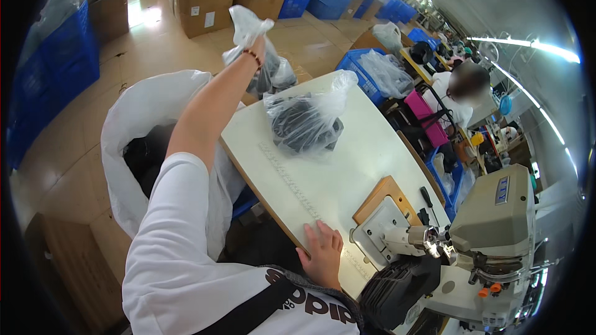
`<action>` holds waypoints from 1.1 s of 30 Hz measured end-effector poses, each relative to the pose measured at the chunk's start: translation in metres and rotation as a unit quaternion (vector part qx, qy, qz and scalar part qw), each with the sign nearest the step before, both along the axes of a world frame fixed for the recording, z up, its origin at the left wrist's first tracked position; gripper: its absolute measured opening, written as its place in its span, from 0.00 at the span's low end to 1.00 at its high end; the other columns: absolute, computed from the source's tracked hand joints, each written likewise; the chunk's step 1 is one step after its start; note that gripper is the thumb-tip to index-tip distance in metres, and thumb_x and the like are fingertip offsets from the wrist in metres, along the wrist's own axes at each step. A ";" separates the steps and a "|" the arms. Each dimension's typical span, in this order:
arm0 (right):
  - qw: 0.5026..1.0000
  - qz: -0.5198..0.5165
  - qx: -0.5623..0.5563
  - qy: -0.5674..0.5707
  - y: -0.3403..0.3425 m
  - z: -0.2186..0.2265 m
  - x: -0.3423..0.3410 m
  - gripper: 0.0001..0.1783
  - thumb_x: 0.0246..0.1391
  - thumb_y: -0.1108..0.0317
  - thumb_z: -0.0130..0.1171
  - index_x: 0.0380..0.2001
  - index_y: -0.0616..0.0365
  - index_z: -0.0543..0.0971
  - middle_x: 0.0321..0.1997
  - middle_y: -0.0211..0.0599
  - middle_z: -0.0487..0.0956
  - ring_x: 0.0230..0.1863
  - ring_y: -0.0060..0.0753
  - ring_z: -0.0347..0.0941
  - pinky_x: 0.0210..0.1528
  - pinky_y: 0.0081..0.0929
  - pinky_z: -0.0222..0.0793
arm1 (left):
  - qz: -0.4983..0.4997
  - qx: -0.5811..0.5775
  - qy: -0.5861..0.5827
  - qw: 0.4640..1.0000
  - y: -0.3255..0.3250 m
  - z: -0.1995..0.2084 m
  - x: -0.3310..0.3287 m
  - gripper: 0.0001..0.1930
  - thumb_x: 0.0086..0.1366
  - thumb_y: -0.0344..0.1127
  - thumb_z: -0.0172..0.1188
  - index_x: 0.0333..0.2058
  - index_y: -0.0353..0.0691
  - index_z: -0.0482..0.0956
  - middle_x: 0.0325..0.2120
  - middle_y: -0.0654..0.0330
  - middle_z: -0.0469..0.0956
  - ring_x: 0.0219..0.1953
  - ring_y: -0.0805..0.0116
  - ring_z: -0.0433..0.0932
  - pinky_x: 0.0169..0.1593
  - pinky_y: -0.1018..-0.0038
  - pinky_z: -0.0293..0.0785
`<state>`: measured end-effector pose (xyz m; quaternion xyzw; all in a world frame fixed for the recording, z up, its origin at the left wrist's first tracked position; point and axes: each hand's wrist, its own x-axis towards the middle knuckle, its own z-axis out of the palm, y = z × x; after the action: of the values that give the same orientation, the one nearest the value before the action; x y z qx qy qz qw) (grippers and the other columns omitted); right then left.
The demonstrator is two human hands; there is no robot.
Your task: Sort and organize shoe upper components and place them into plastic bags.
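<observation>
My left arm reaches far out past the table's far left corner. The left hand (256,51) is closed on the gathered neck of a clear plastic bag (247,26), whose loose end sticks up above the fist. Dark contents show through the plastic below the hand. My right hand (323,254) lies on the white table (298,177) near its edge, fingers spread, holding nothing. Another tied clear plastic bag (305,121) with dark grey pieces inside sits on the table's far part.
At right stands a sewing machine (490,217), with a stack of black pieces (400,288) beside it. A screwdriver (426,197) lies behind its plate. Left of the table is a large white sack (149,90) with dark contents. Boxes, blue crates (329,0) and a seated person are farther off.
</observation>
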<state>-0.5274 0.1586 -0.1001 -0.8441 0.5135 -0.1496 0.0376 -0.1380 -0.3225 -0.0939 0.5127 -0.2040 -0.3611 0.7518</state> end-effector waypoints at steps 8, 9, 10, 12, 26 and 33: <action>0.999 -0.024 0.023 -0.007 -0.004 0.002 -0.003 0.37 0.41 0.63 0.71 0.58 0.46 0.73 0.61 0.42 0.66 0.61 0.47 0.62 0.65 0.54 0.54 | -0.231 0.298 -0.634 0.675 0.006 -0.125 -0.003 0.19 0.60 0.40 0.55 0.49 0.46 0.79 0.51 0.50 0.77 0.56 0.52 0.74 0.55 0.61 0.73; 0.999 -0.029 0.015 -0.005 -0.003 0.003 -0.002 0.38 0.38 0.62 0.72 0.57 0.45 0.73 0.61 0.42 0.66 0.61 0.48 0.62 0.65 0.54 0.55 | -0.092 0.250 -0.539 0.799 0.021 -0.111 -0.008 0.19 0.59 0.41 0.56 0.49 0.46 0.78 0.48 0.48 0.79 0.53 0.48 0.75 0.53 0.59 0.73; 1.000 -0.030 0.005 -0.004 -0.005 0.003 -0.001 0.39 0.36 0.62 0.73 0.57 0.45 0.74 0.61 0.42 0.67 0.60 0.49 0.62 0.64 0.55 0.55 | -0.088 0.253 -0.540 0.798 0.030 -0.095 -0.010 0.19 0.59 0.41 0.56 0.49 0.46 0.78 0.48 0.48 0.79 0.53 0.48 0.75 0.53 0.59 0.73; 0.999 -0.033 0.019 -0.002 -0.004 0.004 0.001 0.38 0.39 0.63 0.72 0.58 0.45 0.73 0.61 0.42 0.66 0.61 0.48 0.62 0.65 0.54 0.54 | -0.004 0.156 -0.457 0.876 0.033 -0.075 -0.021 0.18 0.60 0.42 0.56 0.46 0.41 0.77 0.48 0.44 0.77 0.53 0.46 0.75 0.54 0.57 0.73; 0.998 -0.006 0.023 -0.056 -0.001 0.011 0.000 0.37 0.40 0.65 0.71 0.58 0.46 0.72 0.62 0.43 0.66 0.62 0.50 0.61 0.66 0.54 0.53 | -0.101 0.145 -0.618 0.766 0.053 -0.012 -0.041 0.19 0.63 0.47 0.53 0.31 0.35 0.83 0.39 0.50 0.82 0.42 0.52 0.80 0.48 0.62 0.73; 0.999 0.010 -0.007 -0.043 0.002 0.014 -0.009 0.37 0.42 0.64 0.70 0.59 0.47 0.70 0.62 0.43 0.65 0.63 0.46 0.61 0.66 0.51 0.53 | -0.361 0.061 -0.731 0.576 0.165 0.117 -0.162 0.19 0.66 0.48 0.56 0.32 0.34 0.82 0.30 0.55 0.81 0.34 0.61 0.78 0.44 0.70 0.73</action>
<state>-0.5367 0.1603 -0.0857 -0.8421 0.5022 -0.1887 0.0552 -0.2997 -0.1574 0.0231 0.5312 -0.8300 -0.1174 0.1229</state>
